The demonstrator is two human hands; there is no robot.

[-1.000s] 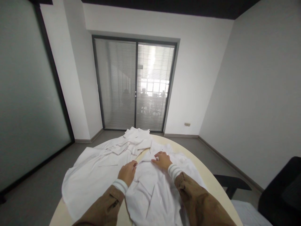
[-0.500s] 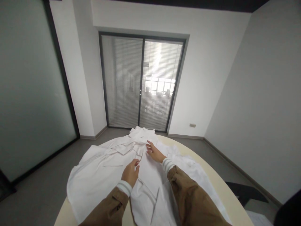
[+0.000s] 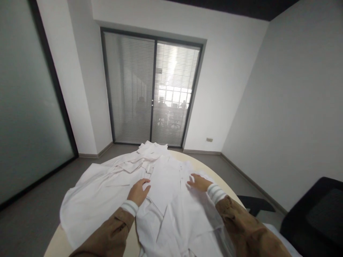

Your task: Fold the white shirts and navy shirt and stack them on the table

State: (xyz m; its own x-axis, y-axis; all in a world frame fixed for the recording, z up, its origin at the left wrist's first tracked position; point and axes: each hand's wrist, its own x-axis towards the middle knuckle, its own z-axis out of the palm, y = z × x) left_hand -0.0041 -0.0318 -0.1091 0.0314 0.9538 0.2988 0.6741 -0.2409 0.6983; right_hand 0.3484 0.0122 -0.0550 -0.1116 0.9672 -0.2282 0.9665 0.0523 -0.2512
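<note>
A white buttoned garment (image 3: 166,182), which looks like a long coat or shirt, lies spread over the table with loose folds. Small buttons show along the edge near its middle right. My left hand (image 3: 138,192) rests at a fold left of the middle, thumb apart from the curved fingers, with nothing visible in its grasp. On the other side, my right hand (image 3: 199,182) is over the right part of the cloth, palm down with fingers spread. Whether its fingertips touch the cloth is hard to tell.
The round cream table (image 3: 184,156) shows its rim past the cloth. At the right stands a black chair (image 3: 313,214), its dark armrest (image 3: 255,203) close to the table. Beyond the table are a glass door with blinds (image 3: 152,89) and white walls.
My right hand has moved right, away from my left hand, and the cloth's middle panel now lies flatter with its buttons showing. The view has turned slightly right, bringing in more of the chair.
</note>
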